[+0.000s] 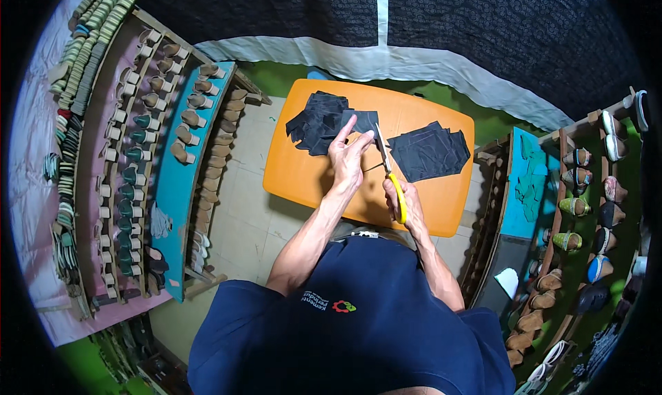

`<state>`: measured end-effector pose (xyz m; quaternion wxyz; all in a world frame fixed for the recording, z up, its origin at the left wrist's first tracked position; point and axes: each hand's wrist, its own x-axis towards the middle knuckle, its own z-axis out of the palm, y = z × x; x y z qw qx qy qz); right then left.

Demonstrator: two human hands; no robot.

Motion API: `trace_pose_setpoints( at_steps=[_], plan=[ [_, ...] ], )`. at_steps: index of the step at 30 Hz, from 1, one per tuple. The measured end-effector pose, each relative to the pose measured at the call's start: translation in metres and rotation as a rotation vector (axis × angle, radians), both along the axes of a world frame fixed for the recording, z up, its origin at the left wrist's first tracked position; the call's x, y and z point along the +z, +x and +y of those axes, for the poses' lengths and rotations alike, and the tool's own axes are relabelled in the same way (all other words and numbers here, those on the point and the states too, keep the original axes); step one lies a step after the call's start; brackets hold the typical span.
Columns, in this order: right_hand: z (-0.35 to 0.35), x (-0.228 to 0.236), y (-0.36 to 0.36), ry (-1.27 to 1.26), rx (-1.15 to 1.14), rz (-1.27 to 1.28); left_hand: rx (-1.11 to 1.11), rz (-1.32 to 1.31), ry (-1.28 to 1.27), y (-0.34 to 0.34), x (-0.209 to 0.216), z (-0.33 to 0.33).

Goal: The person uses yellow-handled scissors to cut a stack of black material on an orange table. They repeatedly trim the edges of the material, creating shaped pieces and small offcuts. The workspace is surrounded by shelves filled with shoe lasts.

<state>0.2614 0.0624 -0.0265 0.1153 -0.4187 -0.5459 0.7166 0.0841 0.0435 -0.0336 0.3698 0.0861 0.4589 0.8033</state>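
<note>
My right hand [405, 200] is closed around the yellow handles of a pair of scissors [394, 188], whose metal blades point away from me. Between the fingers of my left hand [349, 158] is a small black fabric piece [360, 121], and the blades are right at its right edge. Whether they touch the cloth I cannot tell. Beyond my left hand lies a heap of black fabric pieces [318, 123]. Another pile of black pieces [431, 152] rests to the right of the scissors. Both piles are on an orange table [289, 174].
Wooden racks of shoes [131, 188] stand on the left, beside a blue board [196, 126]. More shoe racks [576, 202] line the right, near a blue shelf with green scraps [527, 181]. A dark patterned curtain [483, 43] hangs behind the table.
</note>
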Motion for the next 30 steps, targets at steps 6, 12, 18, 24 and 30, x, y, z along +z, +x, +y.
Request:
trace_pose_setpoints(
  at_steps=[6,12,18,24,30],
  plan=[
    [0.002,0.011,0.004,-0.03,0.039,-0.011,0.005,-0.008,0.03,-0.01,-0.004,-0.002],
    [0.002,0.011,0.005,-0.047,0.074,0.035,-0.026,0.05,-0.029,-0.004,0.008,-0.004],
    [0.011,0.002,-0.006,0.01,0.099,0.058,-0.017,0.165,-0.049,0.002,-0.006,-0.006],
    [0.014,0.01,-0.008,-0.019,0.117,0.04,-0.029,0.154,-0.05,-0.001,-0.003,-0.009],
    [0.012,0.009,-0.007,-0.027,0.103,0.069,-0.063,0.122,-0.037,-0.004,-0.001,-0.012]
  ],
)
